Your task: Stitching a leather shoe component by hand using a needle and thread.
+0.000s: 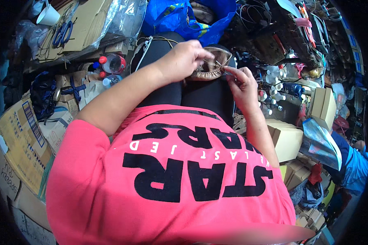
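the person sits with a tan, flat leather shoe (210,67) resting on the knees, against black trousers (192,92). the left hand (184,59) lies over the shoe's near side, its fingers curled together and pressed on the upper edge of the shoe. the right hand (243,85) is just beside the shoe's right end, thumb and forefinger pinched together on something thin at the rim; it is too small to tell what. a bright pink t-shirt with black lettering (171,175) fills the lower part of the view. beyond the knees lies a blue plastic bag (184,18). to the left are flattened brown cardboard sheets (86,24) with blue-handled scissors (63,34) on them, a white paper cup (49,15), and clear plastic bottles with red and blue caps (110,65). to the right stand small cardboard boxes (286,139).
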Tool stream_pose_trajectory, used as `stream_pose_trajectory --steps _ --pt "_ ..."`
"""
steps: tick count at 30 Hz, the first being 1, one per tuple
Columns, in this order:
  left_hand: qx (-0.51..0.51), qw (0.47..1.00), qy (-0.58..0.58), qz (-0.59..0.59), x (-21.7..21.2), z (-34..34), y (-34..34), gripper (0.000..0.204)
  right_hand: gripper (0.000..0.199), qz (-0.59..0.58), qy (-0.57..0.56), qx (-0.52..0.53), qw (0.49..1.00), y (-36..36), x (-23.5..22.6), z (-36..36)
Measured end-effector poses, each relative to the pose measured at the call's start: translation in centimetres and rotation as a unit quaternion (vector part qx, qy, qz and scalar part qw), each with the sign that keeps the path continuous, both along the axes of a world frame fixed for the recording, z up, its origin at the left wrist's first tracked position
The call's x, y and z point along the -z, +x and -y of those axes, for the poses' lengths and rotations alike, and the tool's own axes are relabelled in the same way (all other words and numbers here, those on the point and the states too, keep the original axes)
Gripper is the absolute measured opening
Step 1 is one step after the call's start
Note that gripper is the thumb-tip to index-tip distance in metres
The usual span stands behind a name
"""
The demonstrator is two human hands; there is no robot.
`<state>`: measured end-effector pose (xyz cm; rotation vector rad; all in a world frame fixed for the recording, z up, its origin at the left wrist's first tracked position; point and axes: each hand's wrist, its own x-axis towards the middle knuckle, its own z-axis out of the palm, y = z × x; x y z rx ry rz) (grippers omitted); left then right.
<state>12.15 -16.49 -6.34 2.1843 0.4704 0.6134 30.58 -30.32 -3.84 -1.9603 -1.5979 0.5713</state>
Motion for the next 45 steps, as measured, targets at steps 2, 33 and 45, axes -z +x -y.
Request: stream_pose_trajectory --steps 2,33,45 --pt "-0.022 0.998 0.017 -0.055 -0.1 0.9 -0.5 0.019 0.025 0.043 0.028 -0.003 0.999 -0.7 0.5 0.5" --pt "0.032 0.996 0.087 -0.007 0.5 -0.9 2.6 0.022 0.025 -0.22 -0.133 -0.051 0.965 4.0 0.4 -2.0" --pt "0.13 0.986 -0.076 -0.068 1.3 -2.2 3.9 0.014 0.022 -0.33 -0.147 -0.046 0.931 4.7 1.7 -1.8"
